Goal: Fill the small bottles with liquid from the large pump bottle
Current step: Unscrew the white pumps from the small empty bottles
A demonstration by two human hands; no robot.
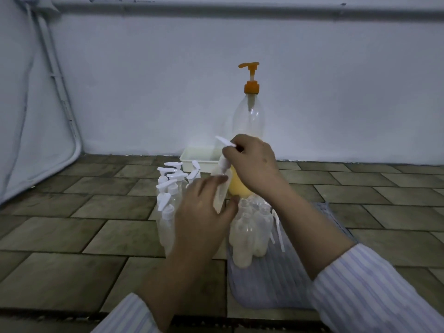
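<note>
On the tiled floor: a small bottle is held up over the others, in front of the pump bottle.
Left hand: fingers and thumb curled round the small bottle's body, holding it slightly tilted.
Right hand: fingertips pinching the white pump cap at the bottle's neck, likely screwing it on.
Done, as I judge: the capped bottles in a cluster to the left look finished, though their fill level is hard to see.
Left to do: the open bottles on the cloth have no caps; some show pale liquid at the bottom. Loose pumps lie just beside them.
Pump bottle: yellow liquid only near its base, mostly hidden behind the right hand; supply looks low.
Around: a white tray against the wall.
In the way: both clusters crowd below the hands, so an elbow or wrist could knock bottles over.
</note>
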